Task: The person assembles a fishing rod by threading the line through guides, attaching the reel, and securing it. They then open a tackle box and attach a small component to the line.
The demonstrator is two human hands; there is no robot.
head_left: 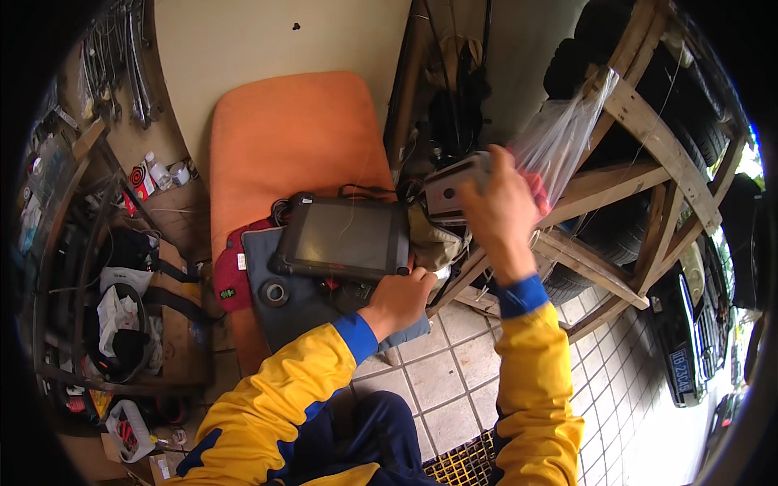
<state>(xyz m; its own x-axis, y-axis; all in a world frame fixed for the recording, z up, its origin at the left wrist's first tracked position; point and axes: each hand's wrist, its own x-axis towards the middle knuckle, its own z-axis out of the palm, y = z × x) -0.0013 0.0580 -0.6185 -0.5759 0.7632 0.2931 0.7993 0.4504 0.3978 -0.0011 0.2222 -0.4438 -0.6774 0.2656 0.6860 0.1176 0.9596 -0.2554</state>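
Observation:
My right hand (502, 215) is raised at the centre right, its thumb and fingers closed on the end of a white and grey box (443, 197) with a dark round mark. My left hand (399, 304) is lower, at the near right corner of a black rugged tablet (348, 236). Its fingers are curled, and what they grip, if anything, is hidden. The tablet's screen is dark; it lies on a dark blue-grey cloth (263, 255) over an orange chair (300, 134). Right of the tablet sits a khaki pouch (429, 240).
A tape roll (274, 292) lies on the cloth, and a maroon cloth (232, 275) shows beside it. At the right, a wooden rack (624, 190) holds tyres and a clear plastic bag (567, 130). A cluttered shelf (174, 324) stands left. Tools (121, 65) hang on the wall.

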